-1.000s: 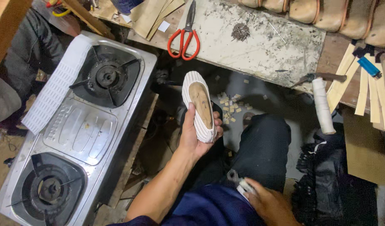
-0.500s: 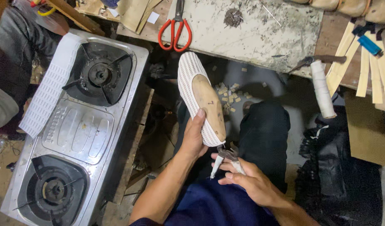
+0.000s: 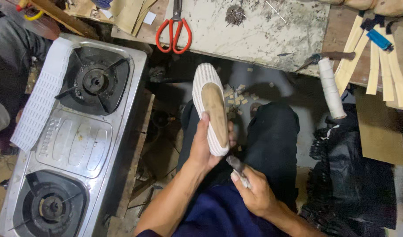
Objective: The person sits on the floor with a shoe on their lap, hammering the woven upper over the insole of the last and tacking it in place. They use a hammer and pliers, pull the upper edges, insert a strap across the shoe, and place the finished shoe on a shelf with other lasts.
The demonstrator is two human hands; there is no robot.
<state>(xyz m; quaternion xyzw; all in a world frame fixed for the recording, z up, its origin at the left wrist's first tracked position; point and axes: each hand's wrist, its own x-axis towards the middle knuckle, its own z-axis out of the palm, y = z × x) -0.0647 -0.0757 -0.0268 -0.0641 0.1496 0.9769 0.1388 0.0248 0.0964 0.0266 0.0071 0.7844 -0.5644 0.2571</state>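
Head view: left hand (image 3: 204,147) clamped on white shoe (image 3: 211,112) (wooden last inside); right hand (image 3: 254,193) closed around small tool (image 3: 237,165) at its heel.

Two-burner stainless steel gas stove (image 3: 74,145), left, near to far. Worn, stained grey worktop slab (image 3: 263,33), far centre, carrying red-handled scissors (image 3: 174,31) and a small heap of dark nails (image 3: 235,14). Pale wooden strips (image 3: 377,57), far right. White tape roll (image 3: 331,87), right. Black sheet material (image 3: 355,175), near right.
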